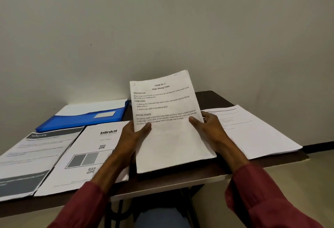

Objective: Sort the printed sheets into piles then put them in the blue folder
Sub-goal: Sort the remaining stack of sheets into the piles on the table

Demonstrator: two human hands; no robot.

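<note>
I hold a stack of printed sheets (pixel 169 137) tilted up in the middle, its lower edge resting on the table; the top page reads "Wipe Dining Table". My left hand (pixel 132 134) grips the stack's left edge, thumb on the page. My right hand (pixel 207 128) grips its right edge the same way. The blue folder (pixel 81 118) lies flat at the back left with white paper showing in it. Three piles lie on the table: a "blinkit" pile (pixel 86 157) left of my hands, a grey-banded "Kitchen" pile (pixel 30 159) at far left, and a text pile (pixel 253 130) at right.
The dark brown table (pixel 207 172) stands against a plain pale wall (pixel 162 29). Its front edge runs just below the held stack, and its right edge falls off past the right pile. Black table legs and my lap show below.
</note>
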